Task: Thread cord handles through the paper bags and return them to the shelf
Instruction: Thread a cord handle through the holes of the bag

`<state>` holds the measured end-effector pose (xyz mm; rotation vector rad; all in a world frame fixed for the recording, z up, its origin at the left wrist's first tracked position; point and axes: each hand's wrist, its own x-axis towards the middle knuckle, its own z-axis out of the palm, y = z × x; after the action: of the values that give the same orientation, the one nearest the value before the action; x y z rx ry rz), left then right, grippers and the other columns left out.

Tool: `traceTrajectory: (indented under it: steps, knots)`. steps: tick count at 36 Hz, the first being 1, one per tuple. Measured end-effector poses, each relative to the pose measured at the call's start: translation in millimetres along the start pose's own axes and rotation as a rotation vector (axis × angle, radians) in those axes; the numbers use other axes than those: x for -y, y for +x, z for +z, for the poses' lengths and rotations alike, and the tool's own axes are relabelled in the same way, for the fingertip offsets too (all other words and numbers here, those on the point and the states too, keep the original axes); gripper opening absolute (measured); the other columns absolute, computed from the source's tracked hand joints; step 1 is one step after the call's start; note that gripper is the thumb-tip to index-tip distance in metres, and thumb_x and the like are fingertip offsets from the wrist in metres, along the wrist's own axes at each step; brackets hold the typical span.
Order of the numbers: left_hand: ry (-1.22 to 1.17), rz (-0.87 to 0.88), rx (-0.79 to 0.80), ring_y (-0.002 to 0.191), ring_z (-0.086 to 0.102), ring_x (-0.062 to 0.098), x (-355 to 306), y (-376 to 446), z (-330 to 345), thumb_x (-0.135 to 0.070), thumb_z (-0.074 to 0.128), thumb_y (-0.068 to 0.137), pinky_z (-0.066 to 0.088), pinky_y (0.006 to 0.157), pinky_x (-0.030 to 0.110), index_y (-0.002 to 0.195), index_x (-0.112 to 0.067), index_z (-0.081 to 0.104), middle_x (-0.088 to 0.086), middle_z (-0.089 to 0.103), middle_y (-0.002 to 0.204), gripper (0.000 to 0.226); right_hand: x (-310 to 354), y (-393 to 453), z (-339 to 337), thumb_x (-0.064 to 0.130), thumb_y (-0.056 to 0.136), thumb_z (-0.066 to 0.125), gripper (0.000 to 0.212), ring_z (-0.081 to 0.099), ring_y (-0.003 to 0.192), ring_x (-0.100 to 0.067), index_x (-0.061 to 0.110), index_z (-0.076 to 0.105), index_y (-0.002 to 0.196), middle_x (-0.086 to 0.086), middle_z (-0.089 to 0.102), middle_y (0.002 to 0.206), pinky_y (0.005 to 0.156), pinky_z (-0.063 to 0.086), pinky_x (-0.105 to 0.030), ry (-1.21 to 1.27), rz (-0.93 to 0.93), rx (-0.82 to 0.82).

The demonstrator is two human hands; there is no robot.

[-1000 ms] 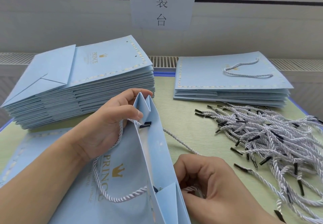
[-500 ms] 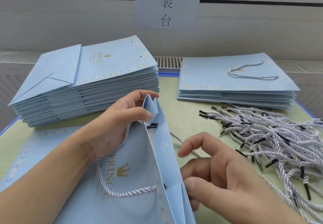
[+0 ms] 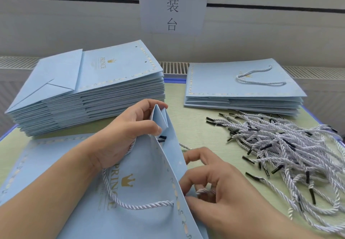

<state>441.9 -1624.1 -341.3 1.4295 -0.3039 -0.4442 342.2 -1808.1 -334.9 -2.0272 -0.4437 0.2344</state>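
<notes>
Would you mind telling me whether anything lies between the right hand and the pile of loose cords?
Nothing visible does: only bare green tabletop separates the right hand, which pinches a white twisted cord beside the light-blue paper bag, from the pile of white black-tipped cords.

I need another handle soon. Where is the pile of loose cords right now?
In the head view the cord pile lies on the table's right side, just in front of the short bag stack and right of the right hand.

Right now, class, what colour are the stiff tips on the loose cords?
Black tips on white twisted cords, clearest in the head view.
</notes>
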Motion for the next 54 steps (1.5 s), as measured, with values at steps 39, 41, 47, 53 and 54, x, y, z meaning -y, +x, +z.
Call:
traceTrajectory:
  steps: [39, 41, 47, 53, 54]
  knots:
    - [0.131, 0.018, -0.08, 0.069, 0.064, 0.011, 3, 2, 4, -0.023, 0.068, 0.066, 0.051, 0.056, 0.022, 0.117, -0.016, 0.057, -0.001, 0.064, 0.087, 0.052, -21, 17, -81, 0.072, 0.084, 0.005, 0.074, 0.046, 0.062, -0.017, 0.016, 0.052, 0.071, 0.004, 0.045, 0.054, 0.056, 0.038, -0.028, -0.849, -0.233, -0.127]
    - [0.227, 0.06, -0.116, 0.077, 0.063, 0.001, 2, 5, 6, -0.037, 0.08, 0.069, 0.05, 0.066, 0.015, 0.118, -0.019, 0.06, -0.009, 0.065, 0.092, 0.055, -19, 15, -77, 0.065, 0.087, 0.011, 0.063, 0.045, 0.065, -0.017, 0.018, 0.051, 0.073, 0.007, 0.043, 0.055, 0.054, 0.036, -0.029, -0.851, -0.262, -0.182]
    - [0.253, 0.1, -0.196, 0.052, 0.052, -0.007, -19, 11, 8, -0.034, 0.058, 0.08, 0.041, 0.056, 0.012, 0.101, -0.014, 0.065, -0.02, 0.058, 0.06, 0.03, -12, 22, -69, 0.061, 0.088, 0.02, 0.061, 0.053, 0.064, -0.014, 0.016, 0.062, 0.088, 0.002, 0.059, 0.066, 0.063, 0.045, -0.034, -0.58, -0.276, -0.344]
    - [0.217, 0.114, -0.377, 0.045, 0.042, 0.01, -64, 15, 11, -0.038, 0.066, 0.074, 0.033, 0.045, 0.02, 0.072, -0.019, 0.054, -0.004, 0.05, 0.056, 0.022, -4, 31, -64, 0.07, 0.085, 0.034, 0.062, 0.058, 0.078, -0.009, 0.02, 0.07, 0.089, 0.008, 0.065, 0.082, 0.073, 0.044, -0.03, -0.066, -0.139, -0.249]
    - [0.221, 0.112, -0.406, 0.047, 0.041, 0.013, -71, 15, 11, -0.041, 0.067, 0.072, 0.031, 0.047, 0.022, 0.07, -0.019, 0.054, -0.001, 0.049, 0.059, 0.026, 0, 29, -64, 0.077, 0.081, 0.034, 0.073, 0.06, 0.082, -0.014, 0.014, 0.071, 0.09, 0.002, 0.067, 0.086, 0.075, 0.046, -0.033, 0.122, -0.092, -0.187]
